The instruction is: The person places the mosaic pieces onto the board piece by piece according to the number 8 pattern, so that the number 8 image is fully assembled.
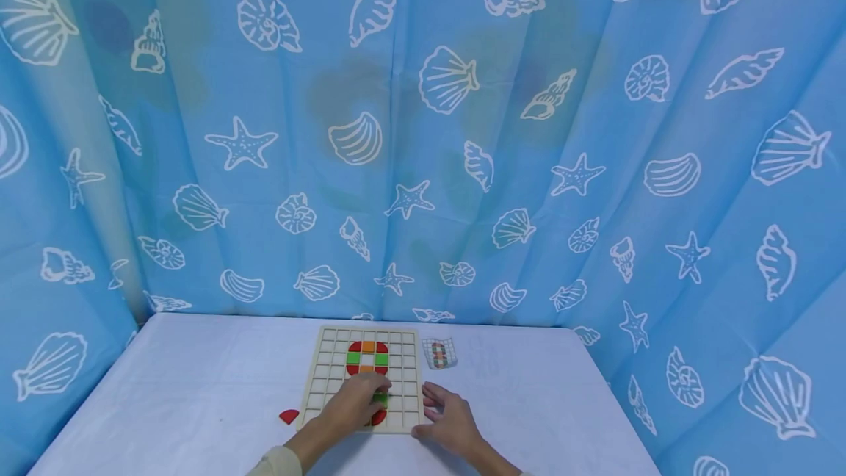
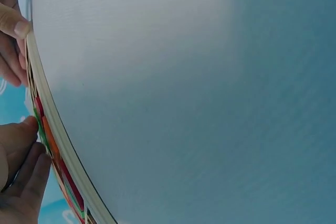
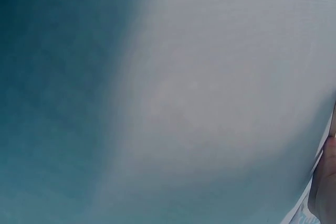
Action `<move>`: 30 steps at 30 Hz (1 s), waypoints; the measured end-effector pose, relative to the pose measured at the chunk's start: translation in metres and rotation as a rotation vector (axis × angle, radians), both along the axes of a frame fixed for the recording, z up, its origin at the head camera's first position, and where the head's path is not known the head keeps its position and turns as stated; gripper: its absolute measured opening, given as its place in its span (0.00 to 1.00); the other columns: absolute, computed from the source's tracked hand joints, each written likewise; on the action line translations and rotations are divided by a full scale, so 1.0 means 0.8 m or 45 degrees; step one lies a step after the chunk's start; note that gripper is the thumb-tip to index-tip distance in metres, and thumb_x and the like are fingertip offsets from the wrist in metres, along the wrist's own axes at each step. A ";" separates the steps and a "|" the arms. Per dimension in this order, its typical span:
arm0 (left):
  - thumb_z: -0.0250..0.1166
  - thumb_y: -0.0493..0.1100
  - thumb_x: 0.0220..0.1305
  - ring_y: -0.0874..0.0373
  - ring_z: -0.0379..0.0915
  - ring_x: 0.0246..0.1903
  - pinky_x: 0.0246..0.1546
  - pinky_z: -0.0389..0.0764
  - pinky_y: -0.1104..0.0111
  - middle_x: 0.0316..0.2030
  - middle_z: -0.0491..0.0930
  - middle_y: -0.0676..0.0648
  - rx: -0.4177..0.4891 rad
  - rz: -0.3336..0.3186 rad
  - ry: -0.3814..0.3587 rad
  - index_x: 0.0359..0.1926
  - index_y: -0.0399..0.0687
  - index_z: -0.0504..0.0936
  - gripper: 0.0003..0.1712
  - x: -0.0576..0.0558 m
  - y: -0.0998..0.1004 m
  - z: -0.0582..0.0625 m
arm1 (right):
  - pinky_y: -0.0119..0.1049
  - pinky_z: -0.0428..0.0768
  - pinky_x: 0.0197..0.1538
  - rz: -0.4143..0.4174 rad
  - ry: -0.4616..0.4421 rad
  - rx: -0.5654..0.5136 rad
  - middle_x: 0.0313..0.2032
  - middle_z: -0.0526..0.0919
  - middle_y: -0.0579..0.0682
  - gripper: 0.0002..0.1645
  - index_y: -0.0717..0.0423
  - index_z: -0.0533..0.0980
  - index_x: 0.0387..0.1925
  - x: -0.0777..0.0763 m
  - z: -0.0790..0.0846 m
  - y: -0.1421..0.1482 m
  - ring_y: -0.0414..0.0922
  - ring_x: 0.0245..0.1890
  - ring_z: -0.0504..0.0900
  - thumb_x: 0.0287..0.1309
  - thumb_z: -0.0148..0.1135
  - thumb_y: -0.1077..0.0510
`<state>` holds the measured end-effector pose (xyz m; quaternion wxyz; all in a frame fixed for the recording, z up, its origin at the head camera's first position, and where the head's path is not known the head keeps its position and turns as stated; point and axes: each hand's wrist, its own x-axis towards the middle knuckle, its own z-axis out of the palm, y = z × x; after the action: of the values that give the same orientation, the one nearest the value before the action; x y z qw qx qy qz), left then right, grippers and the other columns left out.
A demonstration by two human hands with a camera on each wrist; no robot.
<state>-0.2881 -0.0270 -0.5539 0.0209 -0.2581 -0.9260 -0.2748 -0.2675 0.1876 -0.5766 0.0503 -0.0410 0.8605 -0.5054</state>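
A pale square grid board (image 1: 330, 358) lies on the table with red, orange and green tiles set in its middle columns. My left hand (image 1: 357, 401) reaches over the lower tiles, covering part of them. Between its thumb and fingers a green tile (image 1: 381, 399) shows, above a red tile (image 1: 378, 418). In the left wrist view, the left hand's fingertips (image 2: 44, 156) are close against the tiles at the board's edge; whether they pinch one is unclear. My right hand (image 1: 452, 421) rests by the board's right side, thumb at the near corner, fingers loosely bent.
A loose red quarter-round tile (image 1: 288, 416) lies left of the board. Beside the far right corner is a small clear pattern card (image 1: 439, 353) with a matching coloured design. A blue shell-print curtain (image 1: 410, 167) hangs behind the white-covered table (image 1: 198, 388).
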 end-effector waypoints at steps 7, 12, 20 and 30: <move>0.72 0.35 0.55 0.60 0.74 0.40 0.51 0.80 0.61 0.39 0.81 0.54 0.016 -0.025 0.016 0.46 0.46 0.84 0.16 -0.002 -0.002 0.001 | 0.36 0.81 0.47 0.000 -0.003 -0.013 0.55 0.79 0.60 0.51 0.68 0.69 0.63 0.000 0.004 -0.001 0.53 0.53 0.80 0.33 0.82 0.66; 0.72 0.35 0.55 0.60 0.75 0.40 0.51 0.79 0.61 0.39 0.82 0.53 0.001 -0.047 0.034 0.46 0.46 0.84 0.16 -0.004 -0.003 0.000 | 0.36 0.81 0.47 -0.008 -0.012 -0.018 0.55 0.79 0.60 0.51 0.68 0.69 0.63 0.002 0.005 -0.002 0.53 0.53 0.81 0.33 0.81 0.66; 0.72 0.34 0.55 0.60 0.75 0.40 0.50 0.80 0.63 0.39 0.82 0.52 -0.053 -0.068 0.062 0.46 0.45 0.83 0.16 -0.002 -0.005 0.000 | 0.36 0.81 0.47 0.003 0.016 -0.023 0.55 0.79 0.61 0.51 0.70 0.68 0.63 0.004 0.008 -0.004 0.53 0.52 0.81 0.33 0.81 0.68; 0.72 0.37 0.55 0.53 0.74 0.51 0.54 0.77 0.55 0.49 0.80 0.49 -0.030 0.082 -0.005 0.50 0.46 0.82 0.20 0.018 -0.056 0.006 | 0.37 0.81 0.48 -0.011 0.002 -0.018 0.55 0.79 0.61 0.52 0.69 0.68 0.63 0.004 0.005 -0.003 0.52 0.52 0.81 0.32 0.82 0.68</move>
<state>-0.2738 -0.0720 -0.5490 0.0248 -0.2277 -0.9370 -0.2637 -0.2644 0.1853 -0.5728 0.0471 -0.0379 0.8571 -0.5116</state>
